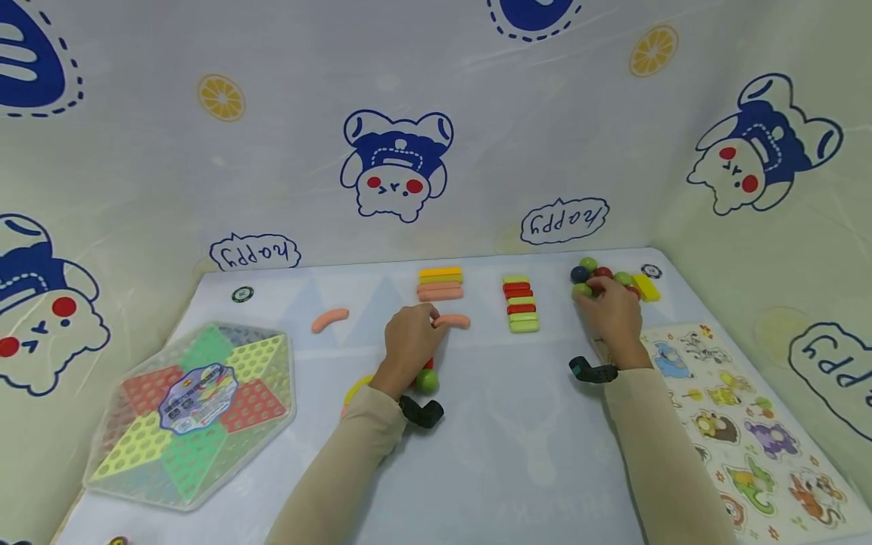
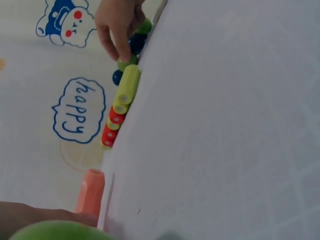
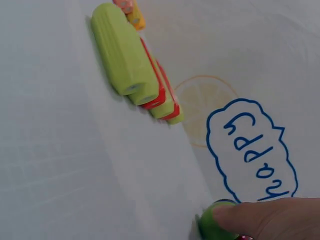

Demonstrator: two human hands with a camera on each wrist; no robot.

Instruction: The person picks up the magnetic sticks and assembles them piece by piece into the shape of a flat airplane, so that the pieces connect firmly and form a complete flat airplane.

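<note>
My left hand (image 1: 409,344) pinches one end of a pink curved stick (image 1: 455,322), whose far end sticks out to the right. A green ball (image 1: 427,381) lies close beside that wrist, with a bit of red behind it. My right hand (image 1: 616,318) is at a cluster of balls at the back right, its thumb and fingers around a green ball (image 1: 581,291). In the right wrist view the thumb (image 3: 270,215) lies on that ball. Dark blue (image 1: 580,274), red (image 1: 602,272) and other green balls sit around these fingers.
Between the hands lies a row of green and red sticks (image 1: 521,303); yellow and pink sticks (image 1: 440,283) lie farther left. Another pink curved stick (image 1: 330,319) is beyond the hexagonal game box (image 1: 272,424). A yellow block (image 1: 646,288) and a sticker sheet (image 1: 742,424) are at right.
</note>
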